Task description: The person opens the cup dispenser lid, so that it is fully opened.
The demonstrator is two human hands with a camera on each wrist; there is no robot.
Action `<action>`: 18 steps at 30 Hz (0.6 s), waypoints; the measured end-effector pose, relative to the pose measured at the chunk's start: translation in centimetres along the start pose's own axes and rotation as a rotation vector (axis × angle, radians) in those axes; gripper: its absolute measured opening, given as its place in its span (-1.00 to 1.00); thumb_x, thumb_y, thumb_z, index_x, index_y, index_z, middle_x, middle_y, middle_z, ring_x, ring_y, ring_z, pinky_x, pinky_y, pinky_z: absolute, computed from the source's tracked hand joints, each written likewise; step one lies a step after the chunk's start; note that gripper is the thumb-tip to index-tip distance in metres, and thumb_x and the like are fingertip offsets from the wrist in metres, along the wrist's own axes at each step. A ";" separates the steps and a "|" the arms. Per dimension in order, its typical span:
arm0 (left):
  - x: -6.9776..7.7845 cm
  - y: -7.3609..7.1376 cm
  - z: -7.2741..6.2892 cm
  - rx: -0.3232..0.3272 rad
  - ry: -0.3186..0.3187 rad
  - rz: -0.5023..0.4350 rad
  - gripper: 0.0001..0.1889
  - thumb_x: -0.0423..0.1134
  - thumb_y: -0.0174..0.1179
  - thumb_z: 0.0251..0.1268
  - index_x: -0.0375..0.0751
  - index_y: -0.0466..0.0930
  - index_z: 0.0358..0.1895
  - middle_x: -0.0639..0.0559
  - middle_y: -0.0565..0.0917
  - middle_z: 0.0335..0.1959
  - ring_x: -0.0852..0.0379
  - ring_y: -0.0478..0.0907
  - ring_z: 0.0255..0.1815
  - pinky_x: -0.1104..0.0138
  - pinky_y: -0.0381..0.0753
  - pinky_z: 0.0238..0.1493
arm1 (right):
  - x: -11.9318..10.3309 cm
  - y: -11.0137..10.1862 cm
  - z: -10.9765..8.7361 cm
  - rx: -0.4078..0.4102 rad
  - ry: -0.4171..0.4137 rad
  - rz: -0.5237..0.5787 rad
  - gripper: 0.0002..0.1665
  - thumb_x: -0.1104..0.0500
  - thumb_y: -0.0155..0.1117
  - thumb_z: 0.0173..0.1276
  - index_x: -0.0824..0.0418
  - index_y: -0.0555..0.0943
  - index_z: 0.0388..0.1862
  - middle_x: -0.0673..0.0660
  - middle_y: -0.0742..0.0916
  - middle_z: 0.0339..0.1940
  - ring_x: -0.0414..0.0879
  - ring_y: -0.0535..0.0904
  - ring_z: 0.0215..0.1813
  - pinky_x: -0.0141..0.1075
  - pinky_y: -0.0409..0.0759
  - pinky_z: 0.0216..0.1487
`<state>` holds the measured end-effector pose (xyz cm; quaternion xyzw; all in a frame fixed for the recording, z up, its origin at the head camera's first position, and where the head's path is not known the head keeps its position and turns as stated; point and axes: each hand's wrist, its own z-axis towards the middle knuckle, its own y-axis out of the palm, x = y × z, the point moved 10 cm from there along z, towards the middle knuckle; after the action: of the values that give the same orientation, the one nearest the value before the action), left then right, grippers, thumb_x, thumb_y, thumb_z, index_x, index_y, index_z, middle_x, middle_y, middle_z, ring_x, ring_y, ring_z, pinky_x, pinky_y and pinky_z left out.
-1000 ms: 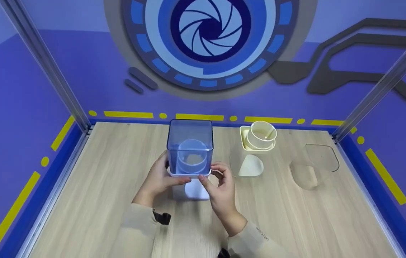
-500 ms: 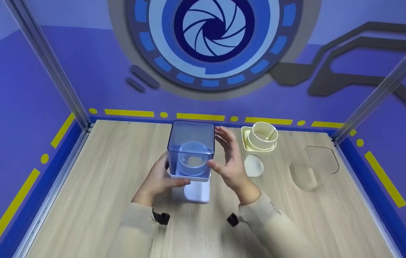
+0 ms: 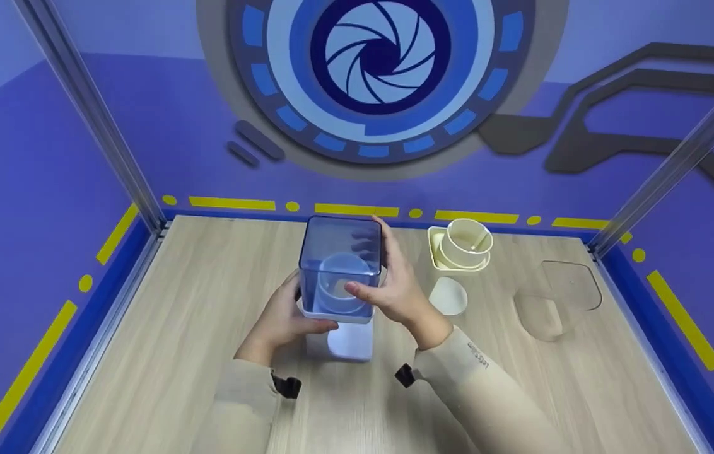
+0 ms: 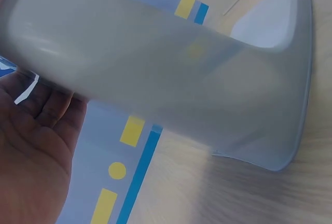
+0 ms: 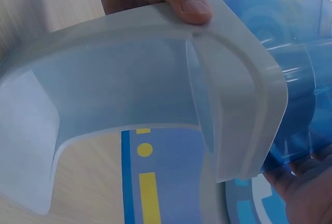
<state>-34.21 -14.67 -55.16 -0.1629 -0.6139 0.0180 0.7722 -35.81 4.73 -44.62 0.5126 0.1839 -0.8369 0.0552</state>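
Observation:
A clear blue square container (image 3: 338, 246) sits on the upper platform of a white C-shaped stand (image 3: 351, 342), with a round ring showing inside. My left hand (image 3: 281, 321) grips the platform from the left, its thumb along the front edge; that thumb lies on the white plastic in the right wrist view. My right hand (image 3: 398, 293) holds the container at its right side, thumb on the front and fingers showing through the back wall. In the right wrist view, the stand's curved arm (image 5: 119, 79) joins platform and foot, and the right hand (image 5: 311, 187) touches the blue wall.
A cream square piece (image 3: 436, 243) with a cream round cup (image 3: 467, 236) stands at the back right. In front of it lies a white rounded piece (image 3: 450, 296). Farther right is a clear container (image 3: 574, 287) on the wooden table (image 3: 205, 284). Panelled walls enclose the table.
My right hand has left the platform's lower right edge, swung out to the right and up, then closed around the container's right side. The left hand keeps its grip.

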 end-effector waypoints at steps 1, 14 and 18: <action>0.0 0.0 0.0 0.002 -0.003 0.006 0.26 -0.01 0.89 -0.11 0.32 0.33 0.75 0.18 0.61 0.60 0.00 0.57 0.61 -0.15 0.47 0.80 | 0.0 -0.1 0.0 0.011 0.008 -0.018 0.55 -0.35 0.75 0.12 0.18 0.11 0.87 0.22 0.63 0.52 0.11 0.63 0.46 0.09 0.65 0.58; -0.3 -0.1 -0.1 0.020 -0.044 0.037 0.30 0.05 0.90 -0.16 0.32 0.31 0.76 0.16 0.60 0.61 -0.05 0.56 0.62 -0.20 0.46 0.79 | -0.5 -0.4 0.2 0.050 -0.074 -0.070 0.40 -0.41 0.70 0.15 0.32 0.32 0.73 0.26 0.72 0.38 0.10 0.72 0.32 -0.12 0.78 0.40; -0.4 -0.1 0.0 0.015 -0.034 0.049 0.30 0.06 0.90 -0.14 0.32 0.30 0.77 0.16 0.60 0.60 -0.03 0.56 0.61 -0.19 0.47 0.79 | -0.7 -0.3 0.1 0.052 -0.116 -0.049 0.47 -0.52 0.68 0.15 0.30 0.30 0.75 0.26 0.72 0.39 0.08 0.71 0.32 -0.11 0.76 0.41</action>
<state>-34.32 -14.88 -55.49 -0.1717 -0.6225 0.0441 0.7623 -35.62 4.89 -43.90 0.4596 0.1714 -0.8708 0.0319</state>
